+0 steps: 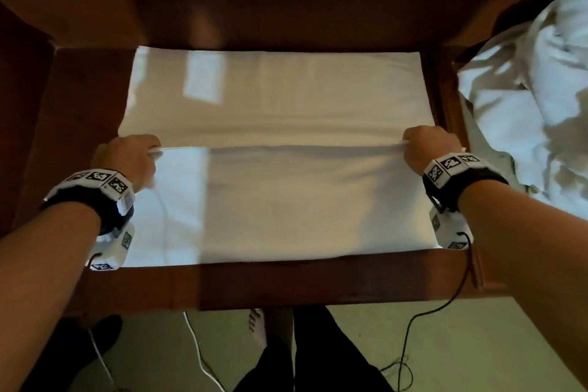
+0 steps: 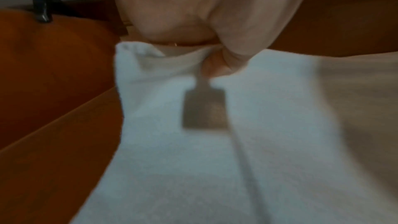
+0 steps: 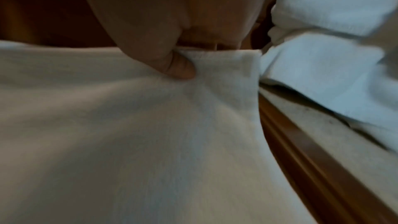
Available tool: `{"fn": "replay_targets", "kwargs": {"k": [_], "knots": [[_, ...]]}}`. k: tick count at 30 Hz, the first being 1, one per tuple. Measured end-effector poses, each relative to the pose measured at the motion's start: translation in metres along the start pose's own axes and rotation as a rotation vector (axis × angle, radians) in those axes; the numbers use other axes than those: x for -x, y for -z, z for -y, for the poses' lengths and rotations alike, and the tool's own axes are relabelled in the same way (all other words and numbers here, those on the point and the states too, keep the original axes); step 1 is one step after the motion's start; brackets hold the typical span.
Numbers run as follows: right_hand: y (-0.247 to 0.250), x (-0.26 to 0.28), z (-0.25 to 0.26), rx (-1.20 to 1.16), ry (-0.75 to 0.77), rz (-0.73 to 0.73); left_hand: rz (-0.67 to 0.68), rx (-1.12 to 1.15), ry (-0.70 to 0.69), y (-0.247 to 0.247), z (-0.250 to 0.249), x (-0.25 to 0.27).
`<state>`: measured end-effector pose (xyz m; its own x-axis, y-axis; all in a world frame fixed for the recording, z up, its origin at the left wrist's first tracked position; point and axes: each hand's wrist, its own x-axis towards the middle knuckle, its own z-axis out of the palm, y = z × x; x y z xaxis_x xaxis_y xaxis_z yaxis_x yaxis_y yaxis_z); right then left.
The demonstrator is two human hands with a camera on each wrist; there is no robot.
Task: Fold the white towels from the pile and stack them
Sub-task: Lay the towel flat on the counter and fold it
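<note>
A white towel (image 1: 276, 99) lies spread on a dark wooden table (image 1: 79, 99). Its near part is lifted and drawn taut between my hands, forming a straight edge across the middle. My left hand (image 1: 140, 153) pinches the left corner of that edge; in the left wrist view the thumb and fingers of the left hand (image 2: 215, 54) clamp the towel (image 2: 215, 159), with a small tag hanging below. My right hand (image 1: 423, 146) pinches the right corner, and the right wrist view shows the thumb of the right hand (image 3: 178, 67) pressed into the towel (image 3: 150, 134).
A crumpled pile of white towels (image 1: 534, 99) lies to the right of the table, also seen as the pile (image 3: 333, 31) in the right wrist view. Cables (image 1: 423, 312) hang from both wrists to the floor. My legs and a bare foot (image 1: 257, 328) stand below the table's front edge.
</note>
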<state>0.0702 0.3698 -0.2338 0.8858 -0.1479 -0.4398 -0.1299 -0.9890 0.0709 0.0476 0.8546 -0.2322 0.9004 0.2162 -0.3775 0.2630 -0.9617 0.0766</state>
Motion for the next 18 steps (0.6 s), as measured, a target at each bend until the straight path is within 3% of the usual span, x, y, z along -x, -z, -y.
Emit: {"fn": "replay_targets", "kwargs": {"k": [3,5,10,15,18], "knots": [[-0.025,0.016,-0.007,-0.073,-0.003,-0.271,-0.169,-0.008,-0.096,-0.016,-0.002,0.013],[-0.056,0.032,-0.003,-0.158,0.048,-0.358,-0.154,0.003,-0.147,-0.045,0.000,0.024],[-0.145,0.096,0.008,-0.183,0.066,-0.120,-0.003,-0.075,-0.220,-0.131,0.014,0.085],[-0.172,0.137,-0.002,-0.146,0.033,-0.106,-0.003,-0.110,-0.241,-0.152,0.029,0.129],[-0.163,0.141,0.022,-0.202,0.048,-0.136,0.008,-0.063,-0.252,-0.151,0.014,0.142]]}}
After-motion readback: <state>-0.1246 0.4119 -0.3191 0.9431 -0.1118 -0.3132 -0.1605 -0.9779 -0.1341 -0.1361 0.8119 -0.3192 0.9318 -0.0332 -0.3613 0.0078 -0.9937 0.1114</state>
